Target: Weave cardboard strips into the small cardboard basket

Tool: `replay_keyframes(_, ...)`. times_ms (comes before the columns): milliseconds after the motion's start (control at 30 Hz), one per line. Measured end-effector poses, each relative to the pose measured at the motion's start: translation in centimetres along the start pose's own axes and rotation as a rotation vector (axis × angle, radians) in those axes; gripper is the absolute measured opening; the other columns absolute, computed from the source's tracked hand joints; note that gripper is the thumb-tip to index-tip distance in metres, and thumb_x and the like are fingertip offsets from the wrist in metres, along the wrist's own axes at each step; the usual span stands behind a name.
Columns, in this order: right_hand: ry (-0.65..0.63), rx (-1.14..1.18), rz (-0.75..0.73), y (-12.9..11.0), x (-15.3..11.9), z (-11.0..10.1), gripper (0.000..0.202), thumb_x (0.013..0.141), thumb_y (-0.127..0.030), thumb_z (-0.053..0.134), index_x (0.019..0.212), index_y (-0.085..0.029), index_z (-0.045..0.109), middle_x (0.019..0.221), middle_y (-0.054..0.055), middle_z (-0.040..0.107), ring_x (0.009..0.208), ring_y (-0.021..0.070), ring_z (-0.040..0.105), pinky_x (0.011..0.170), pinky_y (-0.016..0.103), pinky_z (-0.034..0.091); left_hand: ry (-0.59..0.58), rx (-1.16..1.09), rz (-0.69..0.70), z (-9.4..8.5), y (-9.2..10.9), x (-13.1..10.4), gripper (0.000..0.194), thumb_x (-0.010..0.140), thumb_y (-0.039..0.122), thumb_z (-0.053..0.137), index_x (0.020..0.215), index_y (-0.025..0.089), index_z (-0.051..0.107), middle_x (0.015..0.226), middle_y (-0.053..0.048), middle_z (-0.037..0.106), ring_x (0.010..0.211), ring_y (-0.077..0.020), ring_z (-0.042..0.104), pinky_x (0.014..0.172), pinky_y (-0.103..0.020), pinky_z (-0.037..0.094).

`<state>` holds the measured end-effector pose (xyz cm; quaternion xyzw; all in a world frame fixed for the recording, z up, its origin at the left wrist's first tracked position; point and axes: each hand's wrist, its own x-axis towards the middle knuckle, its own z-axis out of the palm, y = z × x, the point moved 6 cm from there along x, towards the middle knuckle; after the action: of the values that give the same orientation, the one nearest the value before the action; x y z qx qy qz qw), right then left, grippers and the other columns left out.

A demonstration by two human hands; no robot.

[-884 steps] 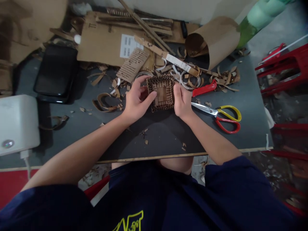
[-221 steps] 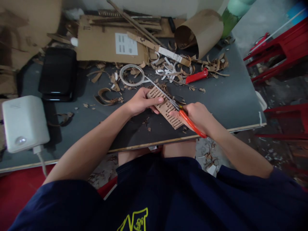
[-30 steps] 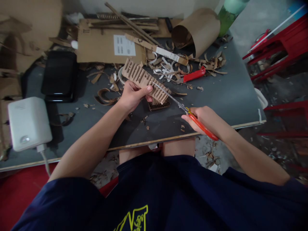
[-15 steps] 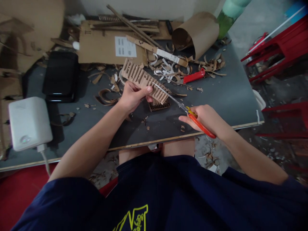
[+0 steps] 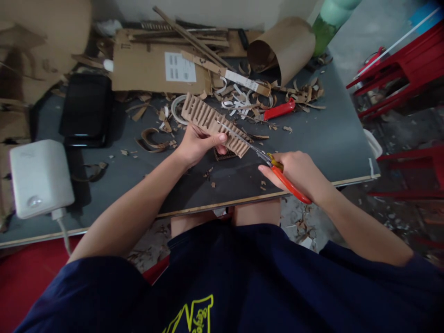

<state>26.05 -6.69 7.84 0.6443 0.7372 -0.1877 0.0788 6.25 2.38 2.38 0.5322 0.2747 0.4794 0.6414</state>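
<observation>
A strip of corrugated cardboard [image 5: 201, 113], its ridges bare, slants above the table in my left hand [image 5: 204, 142], the thumb on top and the fingers beneath. My right hand [image 5: 298, 172] is wrapped round scissors [image 5: 288, 184] with orange and yellow handles. Their blades point up and left, lying over the strip's ridges beyond my left thumb. I cannot tell whether the blades are cutting in. Under the strip, partly hidden, sits a dark block of stacked cardboard [image 5: 222, 156]. A roll of tape [image 5: 176, 111] rests behind the strip's left end.
A red box cutter [image 5: 279, 110] lies among paper and cardboard scraps [image 5: 239, 104]. Farther back are a cardboard tube [image 5: 294, 44], a green bottle [image 5: 331, 25] and a flat cardboard sheet [image 5: 138, 69]. At left are a black case [image 5: 86, 108] and a white power bank [image 5: 41, 178] with a cable.
My left hand has shifted slightly right and toward me with the cardboard strip, showing more of the tape roll. The scissors have hardly moved, their blades now farther along the strip.
</observation>
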Motion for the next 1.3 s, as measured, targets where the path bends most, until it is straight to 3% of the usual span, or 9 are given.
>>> replay_keyframes(133, 0.008, -0.032, -0.004, 0.6, 0.2, -0.1, 0.044, 0.093, -0.057, 0.044, 0.069, -0.023, 0.059, 0.063, 0.009, 0.065, 0.062, 0.024, 0.061, 0.062, 0.034, 0.03, 0.011, -0.008, 0.019, 0.1, 0.0, -0.1, 0.05, 0.058, 0.058, 0.092, 0.058, 0.017, 0.063, 0.049, 0.0, 0.062, 0.037, -0.0108, 0.059, 0.04, -0.019, 0.056)
replay_keyframes(400, -0.034, -0.007, 0.049, 2.2, 0.1, -0.8, 0.054, 0.088, -0.071, 0.049, 0.06, -0.025, 0.049, 0.054, 0.005, 0.055, 0.057, 0.0212, 0.055, 0.061, 0.034, 0.034, 0.084, -0.05, 0.015, -1.8, 0.3, 0.7, 0.048, 0.055, 0.057, 0.093, 0.06, 0.017, 0.068, 0.054, 0.002, 0.066, 0.038, -0.0076, 0.058, 0.042, -0.017, 0.055)
replay_keyframes(567, -0.196, 0.205, 0.026, 2.3, -0.4, 0.0, 0.057, 0.078, -0.08, 0.057, 0.086, -0.024, 0.06, 0.065, 0.001, 0.061, 0.06, 0.0196, 0.057, 0.062, 0.033, 0.04, 0.011, 0.003, 0.03, -1.6, 0.7, 0.5, 0.045, 0.061, 0.054, 0.092, 0.063, 0.015, 0.069, 0.057, -0.003, 0.068, 0.041, -0.0095, 0.059, 0.045, -0.02, 0.058)
replay_keyframes(667, -0.231, 0.268, -0.033, 1.5, -0.7, 0.0, 0.064, 0.079, -0.084, 0.053, 0.095, -0.023, 0.061, 0.071, 0.003, 0.064, 0.067, 0.021, 0.061, 0.064, 0.033, 0.042, -0.025, 0.06, 0.028, -1.2, 0.8, 0.1, 0.043, 0.063, 0.052, 0.091, 0.063, 0.014, 0.069, 0.057, -0.005, 0.068, 0.04, -0.0112, 0.059, 0.043, -0.021, 0.057)
replay_keyframes(767, -0.208, 0.265, -0.007, 1.1, -0.9, -0.4, 0.06, 0.082, -0.083, 0.048, 0.081, -0.023, 0.059, 0.066, 0.002, 0.061, 0.06, 0.0183, 0.056, 0.06, 0.033, 0.039, -0.028, 0.089, 0.015, -1.0, 0.6, -0.1, 0.046, 0.062, 0.054, 0.09, 0.064, 0.014, 0.068, 0.057, -0.006, 0.067, 0.04, -0.0125, 0.059, 0.043, -0.024, 0.058)
replay_keyframes(900, -0.137, 0.206, 0.039, 0.9, -1.0, -0.8, 0.06, 0.085, -0.081, 0.047, 0.063, -0.025, 0.045, 0.054, 0.001, 0.052, 0.051, 0.016, 0.047, 0.055, 0.033, 0.032, -0.032, 0.069, -0.012, -1.0, 0.3, -0.1, 0.05, 0.059, 0.057, 0.091, 0.066, 0.015, 0.066, 0.057, -0.006, 0.065, 0.042, -0.0143, 0.061, 0.044, -0.026, 0.059)
replay_keyframes(1033, -0.043, 0.151, 0.053, 1.2, -1.0, -0.8, 0.06, 0.085, -0.08, 0.046, 0.061, -0.025, 0.044, 0.05, 0.001, 0.048, 0.05, 0.0174, 0.045, 0.056, 0.034, 0.031, -0.045, 0.069, 0.005, -0.6, 0.4, -0.2, 0.05, 0.06, 0.059, 0.09, 0.064, 0.015, 0.067, 0.056, -0.005, 0.067, 0.04, -0.0122, 0.059, 0.044, -0.024, 0.059)
replay_keyframes(1200, -0.117, 0.149, 0.063, 1.7, -0.8, -0.8, 0.065, 0.082, -0.084, 0.046, 0.055, -0.025, 0.04, 0.045, 0.001, 0.044, 0.044, 0.0157, 0.043, 0.053, 0.034, 0.032, -0.062, 0.065, -0.017, -0.5, 0.3, -0.2, 0.052, 0.06, 0.061, 0.089, 0.062, 0.015, 0.065, 0.056, -0.005, 0.068, 0.042, -0.0145, 0.063, 0.039, -0.022, 0.057)
replay_keyframes(1300, -0.122, 0.102, 0.048, 1.9, -0.5, -1.1, 0.065, 0.081, -0.086, 0.045, 0.061, -0.025, 0.05, 0.048, 0.001, 0.049, 0.045, 0.0162, 0.045, 0.052, 0.033, 0.032, -0.014, 0.068, -0.035, -1.4, 0.2, 0.1, 0.053, 0.061, 0.061, 0.089, 0.068, 0.015, 0.063, 0.062, -0.008, 0.07, 0.052, -0.0199, 0.071, 0.038, -0.02, 0.056)
